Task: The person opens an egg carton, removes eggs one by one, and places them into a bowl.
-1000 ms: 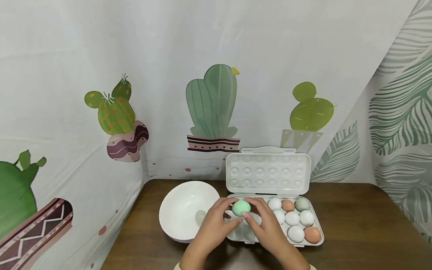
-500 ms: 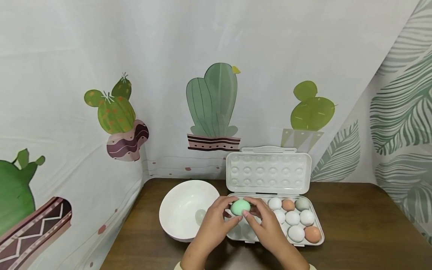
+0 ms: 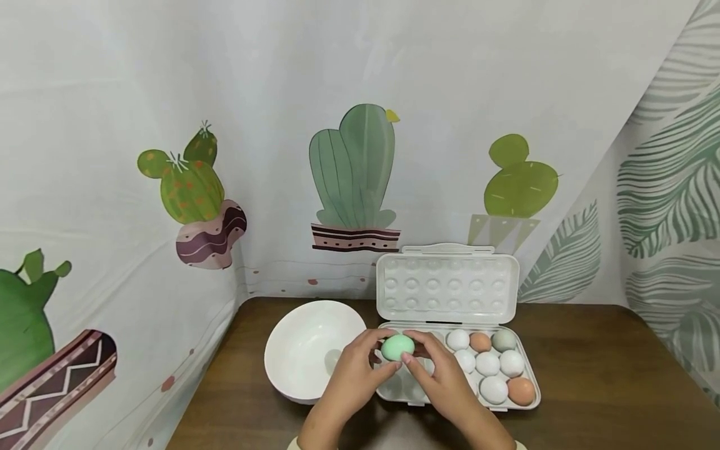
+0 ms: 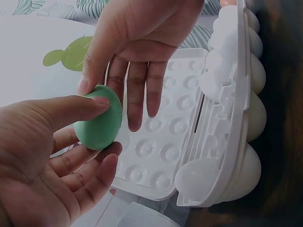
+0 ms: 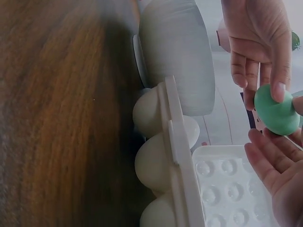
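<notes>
A smooth, pale green egg [image 3: 398,347] is held above the left end of the open white egg box [image 3: 450,281], beside the white bowl [image 3: 306,347] on the counter [image 3: 590,381]. The left hand [image 3: 351,375] and right hand [image 3: 444,375] both pinch it between thumb and fingertips; their other fingers stay loosely spread.

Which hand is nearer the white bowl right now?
Left. The left hand pinches the green egg just beside the white bowl, by its right rim. The right hand also holds the egg, but from the far side, over the egg carton.
</notes>
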`<state>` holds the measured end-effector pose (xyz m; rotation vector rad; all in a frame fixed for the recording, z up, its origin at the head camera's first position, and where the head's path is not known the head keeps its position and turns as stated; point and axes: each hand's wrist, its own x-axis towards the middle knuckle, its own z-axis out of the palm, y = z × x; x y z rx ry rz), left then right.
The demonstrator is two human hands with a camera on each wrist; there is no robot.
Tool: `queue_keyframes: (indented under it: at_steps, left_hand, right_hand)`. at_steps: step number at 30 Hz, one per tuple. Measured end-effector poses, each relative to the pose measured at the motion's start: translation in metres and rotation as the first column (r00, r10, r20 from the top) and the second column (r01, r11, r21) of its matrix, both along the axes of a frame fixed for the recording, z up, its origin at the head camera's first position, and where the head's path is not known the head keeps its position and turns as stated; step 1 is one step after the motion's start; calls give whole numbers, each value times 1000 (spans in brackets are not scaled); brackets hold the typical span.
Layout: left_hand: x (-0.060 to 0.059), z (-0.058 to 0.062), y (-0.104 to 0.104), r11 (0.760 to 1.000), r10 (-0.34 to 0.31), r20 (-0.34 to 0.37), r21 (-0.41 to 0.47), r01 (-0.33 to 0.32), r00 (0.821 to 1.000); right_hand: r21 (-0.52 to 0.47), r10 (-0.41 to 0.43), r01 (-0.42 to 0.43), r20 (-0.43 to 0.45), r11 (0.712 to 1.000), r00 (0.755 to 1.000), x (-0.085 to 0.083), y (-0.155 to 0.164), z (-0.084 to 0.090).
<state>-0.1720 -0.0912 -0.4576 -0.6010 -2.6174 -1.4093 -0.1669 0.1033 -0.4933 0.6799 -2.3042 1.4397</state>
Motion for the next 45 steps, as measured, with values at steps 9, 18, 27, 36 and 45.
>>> queue_keyframes:
  at_steps: [9,18,27,36,45]
  left_hand:
    - [0,7,-3,999,39,-22,-8,-39,999]
    - [-6,9,-10,997,68,-31,-22,-69,997]
    - [-7,8,-18,995,95,-43,-10,-95,995]
    - [-11,7,-29,992,130,-36,6,-130,991]
    - [-14,6,-38,983,185,-29,7,-185,982]
  right_hand:
    - [33,2,-2,-21,999,1000,0,0,0]
    - [80,11,-6,-66,997,998,-5,1,-5]
    - [144,17,-7,-71,990,997,-7,-1,-12]
    - [192,-1,18,-89,981,996,-8,-3,-17]
    - [197,-2,20,-87,980,996,-7,-7,-21]
